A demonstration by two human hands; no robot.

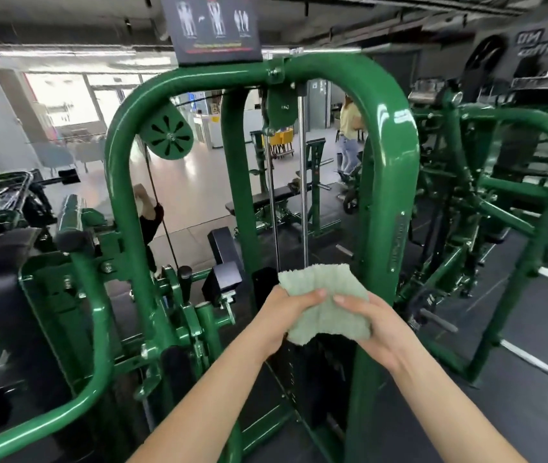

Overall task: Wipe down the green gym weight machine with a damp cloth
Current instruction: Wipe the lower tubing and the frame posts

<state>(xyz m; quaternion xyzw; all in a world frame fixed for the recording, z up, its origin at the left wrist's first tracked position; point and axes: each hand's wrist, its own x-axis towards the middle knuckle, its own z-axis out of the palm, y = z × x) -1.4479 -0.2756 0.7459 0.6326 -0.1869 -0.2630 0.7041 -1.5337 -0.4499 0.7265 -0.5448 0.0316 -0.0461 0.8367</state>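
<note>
The green weight machine (389, 182) fills the middle of the head view, its thick arched tube rising ahead of me. A pale green cloth (324, 302) is held spread in front of the frame's right upright, just below the two chrome guide rods (303, 182). My left hand (279, 320) pinches the cloth's left edge with thumb on top. My right hand (374, 324) grips its right edge. The cloth hangs in the air, apart from the tube. The black weight stack (319, 372) sits below the cloth, partly hidden by it.
A green pulley wheel (167, 137) hangs at the upper left inside the arch. A black instruction placard (210, 26) tops the frame. Another green machine (506, 195) stands to the right. Black pads and levers crowd the lower left. A person (349, 135) stands far behind.
</note>
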